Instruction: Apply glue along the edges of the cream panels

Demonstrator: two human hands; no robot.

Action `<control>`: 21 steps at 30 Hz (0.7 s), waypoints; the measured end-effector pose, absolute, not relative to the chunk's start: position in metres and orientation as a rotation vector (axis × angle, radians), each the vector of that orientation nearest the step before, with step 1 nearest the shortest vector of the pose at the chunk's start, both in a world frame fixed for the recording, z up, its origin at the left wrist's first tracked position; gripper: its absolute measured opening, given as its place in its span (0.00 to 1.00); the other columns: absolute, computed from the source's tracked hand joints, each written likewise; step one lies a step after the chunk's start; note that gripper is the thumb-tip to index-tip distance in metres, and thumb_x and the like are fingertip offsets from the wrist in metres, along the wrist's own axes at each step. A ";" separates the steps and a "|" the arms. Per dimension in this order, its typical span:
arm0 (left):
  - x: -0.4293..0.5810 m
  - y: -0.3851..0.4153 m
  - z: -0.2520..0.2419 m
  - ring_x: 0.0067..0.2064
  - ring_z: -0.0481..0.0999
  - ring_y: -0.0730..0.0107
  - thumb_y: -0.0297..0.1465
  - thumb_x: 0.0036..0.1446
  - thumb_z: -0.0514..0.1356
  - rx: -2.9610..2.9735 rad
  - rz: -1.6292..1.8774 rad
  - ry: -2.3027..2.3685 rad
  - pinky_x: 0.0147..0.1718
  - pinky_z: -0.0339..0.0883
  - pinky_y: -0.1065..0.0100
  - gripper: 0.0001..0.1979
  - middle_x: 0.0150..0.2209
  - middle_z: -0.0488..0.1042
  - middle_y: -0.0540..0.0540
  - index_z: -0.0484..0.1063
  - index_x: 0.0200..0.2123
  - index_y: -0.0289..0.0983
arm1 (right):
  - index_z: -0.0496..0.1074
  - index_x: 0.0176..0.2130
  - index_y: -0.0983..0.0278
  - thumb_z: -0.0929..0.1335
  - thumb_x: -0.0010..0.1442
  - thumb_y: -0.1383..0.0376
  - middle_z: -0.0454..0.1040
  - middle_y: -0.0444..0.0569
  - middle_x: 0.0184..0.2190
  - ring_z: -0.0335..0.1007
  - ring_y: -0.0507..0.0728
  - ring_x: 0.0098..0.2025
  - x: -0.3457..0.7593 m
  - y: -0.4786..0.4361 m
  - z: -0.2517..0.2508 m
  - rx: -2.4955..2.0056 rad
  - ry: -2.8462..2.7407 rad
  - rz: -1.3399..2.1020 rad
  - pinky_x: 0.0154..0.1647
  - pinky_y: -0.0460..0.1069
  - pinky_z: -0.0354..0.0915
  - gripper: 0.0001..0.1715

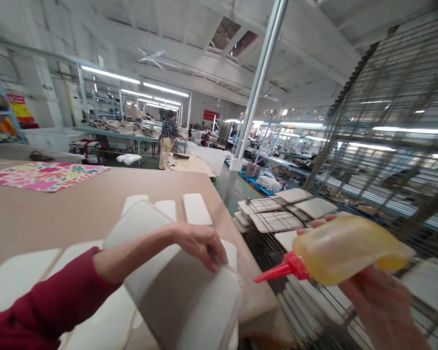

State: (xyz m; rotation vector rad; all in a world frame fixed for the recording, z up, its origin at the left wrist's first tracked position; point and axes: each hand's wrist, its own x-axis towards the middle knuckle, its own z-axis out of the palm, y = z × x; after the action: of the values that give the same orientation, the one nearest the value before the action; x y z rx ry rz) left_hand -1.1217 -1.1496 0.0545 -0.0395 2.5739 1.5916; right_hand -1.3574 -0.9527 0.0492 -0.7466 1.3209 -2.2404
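Note:
My left hand (200, 243) pinches the edge of a white rounded-corner panel (190, 296), which is tilted up over the table's near right corner. My right hand (372, 287) is wrapped round a yellowish squeeze bottle (346, 248) with a red pointed nozzle. The bottle lies on its side in the air, its nozzle aimed left toward the panel and apart from it. More white panels lie on the brown table (95, 209), to the left and beyond my left hand, among them a small narrow panel (197, 209).
Right of the table, a wire rack (263, 253) bears stacked white panels (277, 221). Tall wire grids (394, 97) stand upright at the right. A metal post (255, 87) rises beyond the table corner. Floral cloth (45, 176) lies at the table's far left. A person (169, 133) stands farther back.

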 end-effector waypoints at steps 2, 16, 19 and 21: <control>-1.107 -1.158 0.054 0.30 0.74 0.66 0.28 0.43 0.66 -0.024 1.603 2.471 0.30 0.66 0.73 0.09 0.27 0.78 0.51 0.80 0.31 0.32 | 0.72 0.46 0.60 0.79 0.17 0.52 0.70 0.60 0.47 0.71 0.74 0.42 -1.341 -0.971 0.050 -0.790 1.276 -2.141 0.35 0.65 0.69 0.52; -1.071 -1.167 0.041 0.42 0.77 0.63 0.27 0.45 0.66 0.162 1.648 2.210 0.41 0.68 0.74 0.15 0.33 0.79 0.49 0.78 0.39 0.28 | 0.68 0.48 0.50 0.79 0.31 0.52 0.73 0.41 0.38 0.72 0.61 0.41 -1.285 -1.013 0.047 -1.080 0.904 -1.737 0.42 0.52 0.72 0.43; -1.074 -1.160 0.043 0.42 0.77 0.63 0.26 0.46 0.65 0.135 1.645 2.214 0.43 0.68 0.74 0.14 0.33 0.79 0.50 0.78 0.39 0.28 | 0.70 0.46 0.53 0.78 0.34 0.52 0.74 0.42 0.37 0.74 0.61 0.37 -1.300 -1.019 0.042 -1.213 0.831 -1.697 0.35 0.52 0.73 0.38; -1.077 -1.155 0.045 0.42 0.77 0.63 0.26 0.46 0.65 0.128 1.650 2.213 0.43 0.68 0.74 0.14 0.33 0.79 0.50 0.78 0.39 0.29 | 0.71 0.45 0.54 0.77 0.34 0.51 0.74 0.43 0.36 0.74 0.61 0.35 -1.310 -1.021 0.039 -1.274 0.839 -1.693 0.33 0.52 0.73 0.36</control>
State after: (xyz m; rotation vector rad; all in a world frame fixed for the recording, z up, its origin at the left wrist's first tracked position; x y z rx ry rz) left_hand -1.0771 -1.1550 0.0446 0.1276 2.2126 1.6497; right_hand -1.3097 -1.0210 0.0393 -1.2738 0.8387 -1.6928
